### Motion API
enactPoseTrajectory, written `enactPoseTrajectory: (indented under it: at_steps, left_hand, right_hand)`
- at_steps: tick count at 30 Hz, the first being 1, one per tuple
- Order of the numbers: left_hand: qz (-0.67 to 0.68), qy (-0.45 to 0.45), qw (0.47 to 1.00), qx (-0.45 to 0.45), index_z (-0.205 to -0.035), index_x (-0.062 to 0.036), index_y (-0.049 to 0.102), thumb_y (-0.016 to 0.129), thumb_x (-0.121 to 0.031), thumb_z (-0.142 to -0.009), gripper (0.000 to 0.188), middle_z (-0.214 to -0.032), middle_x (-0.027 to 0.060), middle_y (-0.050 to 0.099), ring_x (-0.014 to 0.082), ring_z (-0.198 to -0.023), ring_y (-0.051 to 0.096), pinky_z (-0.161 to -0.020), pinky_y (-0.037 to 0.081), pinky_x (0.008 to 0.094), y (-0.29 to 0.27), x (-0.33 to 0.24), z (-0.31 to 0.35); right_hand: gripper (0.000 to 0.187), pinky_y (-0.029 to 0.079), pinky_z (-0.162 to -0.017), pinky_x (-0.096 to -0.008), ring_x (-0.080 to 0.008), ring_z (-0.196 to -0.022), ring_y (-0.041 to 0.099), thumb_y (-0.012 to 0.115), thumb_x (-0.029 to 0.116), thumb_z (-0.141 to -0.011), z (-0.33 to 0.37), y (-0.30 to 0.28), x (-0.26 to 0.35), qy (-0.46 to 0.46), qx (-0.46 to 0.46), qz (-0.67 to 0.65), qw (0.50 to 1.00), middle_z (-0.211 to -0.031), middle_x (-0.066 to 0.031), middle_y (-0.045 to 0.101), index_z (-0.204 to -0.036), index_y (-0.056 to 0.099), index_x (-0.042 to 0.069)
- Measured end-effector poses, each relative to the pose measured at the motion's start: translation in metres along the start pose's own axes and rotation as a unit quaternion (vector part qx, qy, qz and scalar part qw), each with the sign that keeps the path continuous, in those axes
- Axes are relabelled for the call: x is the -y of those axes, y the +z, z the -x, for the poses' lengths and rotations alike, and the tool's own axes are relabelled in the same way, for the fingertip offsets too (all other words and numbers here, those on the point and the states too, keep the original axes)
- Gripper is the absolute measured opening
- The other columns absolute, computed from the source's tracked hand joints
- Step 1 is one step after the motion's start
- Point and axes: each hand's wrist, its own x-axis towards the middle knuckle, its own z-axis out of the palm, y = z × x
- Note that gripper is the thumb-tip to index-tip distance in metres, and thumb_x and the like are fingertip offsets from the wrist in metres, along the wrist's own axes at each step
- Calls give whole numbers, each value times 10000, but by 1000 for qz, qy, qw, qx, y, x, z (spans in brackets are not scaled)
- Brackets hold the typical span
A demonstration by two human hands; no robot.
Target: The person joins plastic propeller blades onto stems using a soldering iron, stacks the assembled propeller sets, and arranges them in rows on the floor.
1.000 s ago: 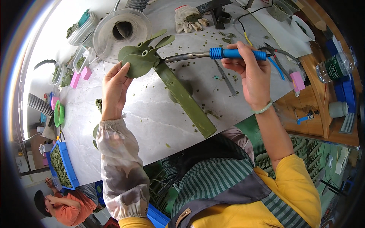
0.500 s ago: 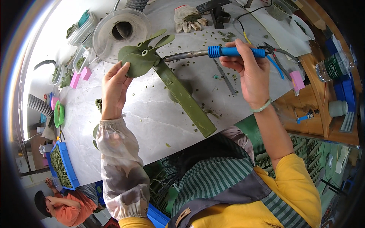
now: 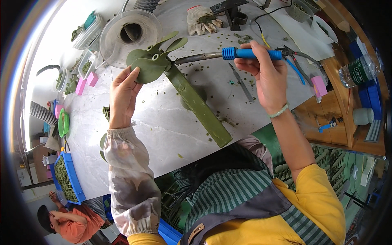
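My left hand (image 3: 123, 92) pinches the left edge of an olive-green rounded piece (image 3: 151, 74), shaped like an animal head with two long ears and ring-like eyes. A long flat green bar (image 3: 199, 109) slants from beneath this piece toward the table's near edge. In my right hand (image 3: 269, 83) is a soldering iron (image 3: 245, 54), gripped by its blue handle with the fingers wrapped round it. The iron's metal shaft points left, its end at the right side of the green piece, close to the bar's top. Whether the tip touches is hard to see.
Small green bits dot the table (image 3: 163, 139). Beyond the hands are a clear round basin (image 3: 110, 41), a stained glove (image 3: 200, 20) and a black stand (image 3: 232, 18). Tweezers (image 3: 241, 83) and pliers (image 3: 296, 61) lie near my right hand. A coworker (image 3: 75, 222) sits at lower left.
My right hand and the soldering iron have shifted slightly left, toward the green piece. The left hand and the green piece stay put.
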Motion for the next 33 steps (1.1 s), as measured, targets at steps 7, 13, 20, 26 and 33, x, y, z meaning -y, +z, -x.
enactPoseTrajectory:
  at_steps: [7,13,20,26,33]
  left_hand:
    - [6,-1,1000,-2,-1051,-6,598,570,-77,-917,154,-991,78,655,132,-879,650,-813,541,239,3,-3,3]
    - [-2,0,1000,-1,-1137,44,575,591,-102,-908,272,-1031,92,649,144,-917,633,-847,518,258,-1,-1,0]
    - [-3,-1,1000,-3,-1135,40,578,588,-100,-910,265,-1033,93,651,145,-916,636,-848,518,257,-1,0,0]
    - [-5,-3,1000,-7,-1136,41,581,584,-98,-912,263,-1035,97,651,149,-911,637,-854,518,265,1,-2,2]
    - [-5,-1,1000,-5,-1135,51,578,585,-105,-913,271,-1033,104,650,157,-920,635,-863,513,268,-1,-1,0]
  right_hand:
    - [239,585,-665,-305,-192,-692,674,595,191,-908,-1,0,-1,-6,9,-1,1000,-852,-114,661,-898,634,-44]
    - [247,579,-660,-297,-190,-667,672,596,196,-908,3,-1,3,-8,12,9,1000,-833,-114,662,-902,636,-47]
    - [249,581,-651,-300,-193,-667,673,598,194,-907,7,1,6,4,0,4,1000,-836,-118,661,-908,636,-52]
    - [245,584,-663,-281,-180,-688,675,599,191,-904,1,-1,-1,1,5,1,1000,-827,-110,663,-929,641,-49]
    - [248,583,-663,-256,-163,-694,677,597,190,-904,-4,-2,-6,-5,10,-10,1000,-813,-102,669,-955,650,-47]
